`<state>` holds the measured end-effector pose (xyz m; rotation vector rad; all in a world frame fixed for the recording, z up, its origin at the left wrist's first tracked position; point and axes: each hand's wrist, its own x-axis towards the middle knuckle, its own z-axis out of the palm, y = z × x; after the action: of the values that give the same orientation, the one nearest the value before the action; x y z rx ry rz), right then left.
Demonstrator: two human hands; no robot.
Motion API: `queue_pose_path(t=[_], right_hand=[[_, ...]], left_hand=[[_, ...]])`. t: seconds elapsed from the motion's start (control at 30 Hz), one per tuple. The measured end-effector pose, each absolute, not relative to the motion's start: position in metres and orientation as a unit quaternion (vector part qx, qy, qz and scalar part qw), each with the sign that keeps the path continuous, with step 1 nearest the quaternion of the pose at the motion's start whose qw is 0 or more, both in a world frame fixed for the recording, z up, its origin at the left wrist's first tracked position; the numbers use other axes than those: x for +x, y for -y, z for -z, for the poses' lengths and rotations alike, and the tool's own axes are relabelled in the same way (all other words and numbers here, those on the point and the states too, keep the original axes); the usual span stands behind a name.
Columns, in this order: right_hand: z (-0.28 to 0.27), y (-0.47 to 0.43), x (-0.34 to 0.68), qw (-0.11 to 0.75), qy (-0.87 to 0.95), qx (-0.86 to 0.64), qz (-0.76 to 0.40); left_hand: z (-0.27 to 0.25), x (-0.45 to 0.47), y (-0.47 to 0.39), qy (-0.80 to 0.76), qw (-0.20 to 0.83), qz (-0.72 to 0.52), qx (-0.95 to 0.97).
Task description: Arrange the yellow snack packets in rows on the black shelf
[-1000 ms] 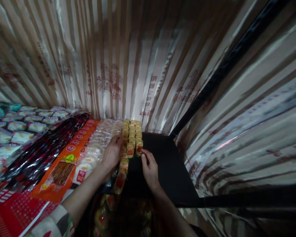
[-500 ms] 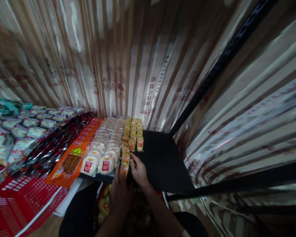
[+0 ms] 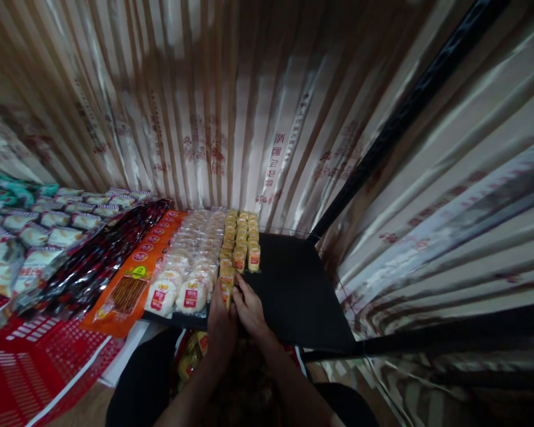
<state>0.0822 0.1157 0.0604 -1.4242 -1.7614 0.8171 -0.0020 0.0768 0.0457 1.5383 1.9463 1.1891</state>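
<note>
Small yellow snack packets (image 3: 241,234) with red-and-white labels stand in narrow rows on a black shelf board (image 3: 300,284). At the front of the leftmost row, my left hand (image 3: 222,320) and my right hand (image 3: 250,309) close around the nearest packet (image 3: 225,290) from either side. My left fingers lie along its left edge, and my right thumb and fingers press its right edge. The hands partly hide the front of this packet. Left of the row lie clear-wrapped round white crackers (image 3: 191,296) with red labels.
An orange snack pack (image 3: 127,296), dark red shiny packs (image 3: 98,261) and white packets (image 3: 56,219) line the left. A red basket (image 3: 48,362) stands below them. Yellow packets (image 3: 189,362) fill a container under my arms. A black post (image 3: 360,178) and striped curtain (image 3: 276,107) border the shelf.
My left hand has shifted up and right, closer to my right hand, and both now close around the front of the leftmost row. The view has moved slightly.
</note>
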Motion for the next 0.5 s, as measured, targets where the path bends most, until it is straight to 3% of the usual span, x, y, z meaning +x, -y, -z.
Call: queue_pose_path(t=[0.5], right_hand=[[-0.054, -0.117, 0.073, 0.455, 0.619, -0.530, -0.360]], left_hand=[[-0.031, 0.001, -0.074, -0.681, 0.109, -0.427, 0.585]])
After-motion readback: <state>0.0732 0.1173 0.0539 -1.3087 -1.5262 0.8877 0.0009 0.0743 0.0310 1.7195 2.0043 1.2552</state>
